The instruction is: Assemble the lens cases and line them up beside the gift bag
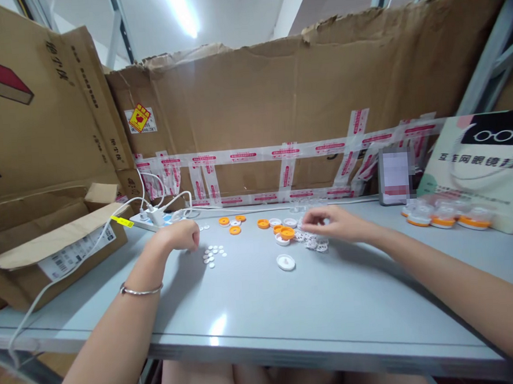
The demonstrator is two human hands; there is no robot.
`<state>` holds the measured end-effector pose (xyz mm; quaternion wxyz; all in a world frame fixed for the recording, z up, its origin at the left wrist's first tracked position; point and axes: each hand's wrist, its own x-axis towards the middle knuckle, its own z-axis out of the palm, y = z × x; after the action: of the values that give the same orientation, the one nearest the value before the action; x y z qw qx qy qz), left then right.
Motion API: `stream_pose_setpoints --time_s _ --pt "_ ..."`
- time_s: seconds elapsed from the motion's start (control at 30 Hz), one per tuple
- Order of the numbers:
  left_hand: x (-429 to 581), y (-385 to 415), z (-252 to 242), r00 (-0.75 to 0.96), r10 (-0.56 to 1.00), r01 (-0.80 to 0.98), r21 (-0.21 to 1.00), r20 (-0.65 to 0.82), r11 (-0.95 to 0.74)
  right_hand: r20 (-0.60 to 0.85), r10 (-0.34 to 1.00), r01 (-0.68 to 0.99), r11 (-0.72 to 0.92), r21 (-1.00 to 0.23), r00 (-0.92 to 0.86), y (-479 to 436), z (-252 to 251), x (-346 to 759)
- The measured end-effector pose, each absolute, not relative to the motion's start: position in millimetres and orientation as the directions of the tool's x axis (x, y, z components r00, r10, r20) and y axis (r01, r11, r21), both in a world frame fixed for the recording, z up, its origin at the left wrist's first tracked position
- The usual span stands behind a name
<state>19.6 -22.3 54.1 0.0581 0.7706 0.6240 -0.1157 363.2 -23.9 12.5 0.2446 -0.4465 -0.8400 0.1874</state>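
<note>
My left hand (181, 236) hovers over the left part of the table with its fingers curled in; whatever it holds, if anything, is hidden. Just right of it lie several small white discs (211, 256). My right hand (328, 221) is over a pile of white openwork pieces (314, 240), thumb and fingers pinched together; I cannot make out what is between them. Left of that pile are orange round caps (287, 233) and white round caps (274, 222), some stacked. A single white round cap (286, 262) lies nearer to me. More orange caps (235, 230) sit between my hands.
An open cardboard box (64, 250) and a power strip (154, 218) with white cables stand at the left. A tall cardboard sheet (243, 117) walls off the back. At the right are a phone (394, 178), clear-topped orange-and-white containers (443, 218) and a paper bag (485, 172).
</note>
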Motion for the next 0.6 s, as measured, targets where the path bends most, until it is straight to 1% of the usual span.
stream_pose_setpoints --time_s 0.07,0.13,0.17,0.27,0.5,0.6 --pt "20 -20 53 0.204 0.949 0.974 -0.05 -0.238 -0.222 0.093 0.785 0.6 0.539 -0.592 -0.613 -32 9 349" --pt "20 -18 52 0.204 0.948 0.974 -0.047 -0.245 -0.222 0.011 0.724 0.563 0.545 -0.622 -0.689 -37 5 338" --pt "19 -17 51 0.201 0.947 0.975 -0.045 -0.252 -0.219 -0.008 0.704 0.552 0.549 -0.627 -0.71 -39 3 335" --pt "19 -15 48 0.191 0.944 0.977 -0.039 -0.27 -0.209 -0.023 0.689 0.551 0.558 -0.62 -0.724 -41 0 330" --pt "17 -12 47 0.175 0.942 0.981 -0.032 -0.288 -0.192 0.001 0.705 0.542 0.546 -0.639 -0.709 -41 -7 324" --pt "18 -14 48 0.18 0.94 0.98 -0.034 -0.29 -0.198 0.021 0.717 0.551 0.554 -0.624 -0.697 -43 -9 321"
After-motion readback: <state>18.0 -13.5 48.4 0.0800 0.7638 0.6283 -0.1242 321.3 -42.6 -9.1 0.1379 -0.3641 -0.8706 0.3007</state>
